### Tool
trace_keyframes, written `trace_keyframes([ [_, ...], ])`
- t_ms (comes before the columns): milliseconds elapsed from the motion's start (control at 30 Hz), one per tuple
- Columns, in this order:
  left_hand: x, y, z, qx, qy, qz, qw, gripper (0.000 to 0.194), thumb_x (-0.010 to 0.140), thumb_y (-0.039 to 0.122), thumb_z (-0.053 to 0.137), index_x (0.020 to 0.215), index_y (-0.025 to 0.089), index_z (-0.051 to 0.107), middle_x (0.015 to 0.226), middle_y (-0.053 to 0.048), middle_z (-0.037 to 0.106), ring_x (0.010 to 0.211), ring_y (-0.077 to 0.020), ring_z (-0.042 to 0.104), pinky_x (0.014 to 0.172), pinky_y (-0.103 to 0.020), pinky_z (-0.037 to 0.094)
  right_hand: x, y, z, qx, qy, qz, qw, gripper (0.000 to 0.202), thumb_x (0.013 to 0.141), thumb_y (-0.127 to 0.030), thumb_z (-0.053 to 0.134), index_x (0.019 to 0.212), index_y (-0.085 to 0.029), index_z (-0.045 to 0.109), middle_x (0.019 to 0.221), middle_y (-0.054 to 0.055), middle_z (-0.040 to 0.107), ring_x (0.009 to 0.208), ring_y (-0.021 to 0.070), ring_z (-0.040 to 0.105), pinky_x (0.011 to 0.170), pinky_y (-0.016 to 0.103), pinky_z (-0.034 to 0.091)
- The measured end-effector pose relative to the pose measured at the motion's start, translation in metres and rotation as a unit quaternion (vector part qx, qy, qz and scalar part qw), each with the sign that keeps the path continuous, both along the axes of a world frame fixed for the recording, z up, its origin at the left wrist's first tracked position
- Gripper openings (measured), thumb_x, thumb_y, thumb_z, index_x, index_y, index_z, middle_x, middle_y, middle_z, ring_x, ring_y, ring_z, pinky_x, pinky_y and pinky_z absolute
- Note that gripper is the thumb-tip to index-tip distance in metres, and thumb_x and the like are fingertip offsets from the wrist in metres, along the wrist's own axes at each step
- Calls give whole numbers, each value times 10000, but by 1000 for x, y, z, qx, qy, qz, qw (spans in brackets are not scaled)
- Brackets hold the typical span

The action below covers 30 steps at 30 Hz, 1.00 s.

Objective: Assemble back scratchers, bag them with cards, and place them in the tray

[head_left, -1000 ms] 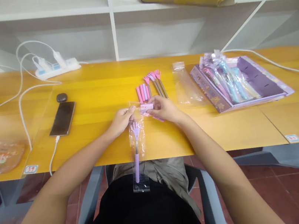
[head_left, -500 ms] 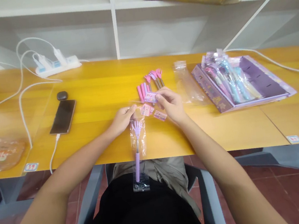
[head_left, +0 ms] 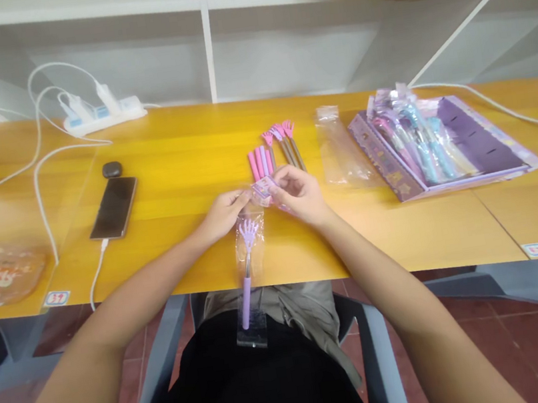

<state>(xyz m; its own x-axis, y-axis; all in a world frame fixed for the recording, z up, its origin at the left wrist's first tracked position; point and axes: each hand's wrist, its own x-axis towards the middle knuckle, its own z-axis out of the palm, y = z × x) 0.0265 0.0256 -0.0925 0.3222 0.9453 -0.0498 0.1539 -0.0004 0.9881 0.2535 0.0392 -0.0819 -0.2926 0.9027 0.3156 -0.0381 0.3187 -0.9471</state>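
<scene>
My left hand (head_left: 225, 215) pinches the top end of a clear plastic bag (head_left: 258, 247). Inside that bag lies a purple hand-shaped back scratcher (head_left: 246, 299), its handle hanging past the table edge toward my lap. My right hand (head_left: 301, 195) is closed on a small printed card (head_left: 264, 189) at the bag's mouth, fingers partly hiding it. Whether the card is inside the bag I cannot tell. Just beyond my hands, several loose pink and purple back scratchers (head_left: 286, 148) lie side by side on the table, some partly covered by my right hand.
To the right stands a purple display box (head_left: 478, 133) with bagged back scratchers (head_left: 420, 145); an unfilled clear bag (head_left: 339, 150) lies beside it. At left are a charging phone (head_left: 114, 208), a small black case (head_left: 112, 169) and a white power strip (head_left: 107, 116) with cables.
My right hand has moved slightly down and left, bringing the card to the bag's mouth beside my left hand. The other cards on the table are now hidden from sight.
</scene>
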Motion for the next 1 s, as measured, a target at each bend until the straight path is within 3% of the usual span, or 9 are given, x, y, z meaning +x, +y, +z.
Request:
trace_keyframes([
  [167,2,0,5,11,-7,-53,999,493,906,654,788,990,171,734,833,-24,723,764,-168,655,752,-300,511,-5,4,-3,-21,-19,-11,1000,561,892,-773,828,976,-277,581,758,-17,626,645,169,604,633,341,553],
  [300,2,0,7,22,-3,-56,998,462,879,588,825,1045,162,757,980,-61,791,887,-197,710,856,-332,552,-2,6,-4,-6,-41,-23,999,505,918,-726,825,1007,-275,617,747,-21,609,643,168,580,613,330,515],
  [533,2,1,7,63,39,-51,996,365,904,536,801,1005,185,794,1055,-76,811,993,-226,729,950,-365,561,-3,6,-5,50,-88,-31,994,491,943,-703,799,1125,-275,642,873,10,647,710,179,597,672,354,523],
  [633,2,1,6,75,48,-43,995,360,913,529,800,1023,187,798,1044,-75,804,964,-220,721,915,-352,551,-2,5,-1,62,-107,-35,992,490,970,-743,746,1079,-277,640,859,20,629,726,196,605,693,378,542],
  [767,1,0,5,65,49,-46,996,389,954,569,765,956,180,776,887,-56,767,849,-202,688,812,-322,530,3,2,4,40,-42,-64,996,504,951,-749,777,1080,-301,587,819,-4,583,691,190,591,647,371,555],
  [1000,1,-2,8,20,11,-64,998,472,980,646,700,911,179,714,688,-2,652,629,-152,588,650,-288,464,1,-4,4,-14,2,36,999,500,922,-672,860,1026,-290,555,815,-4,686,683,180,685,651,363,613],
])
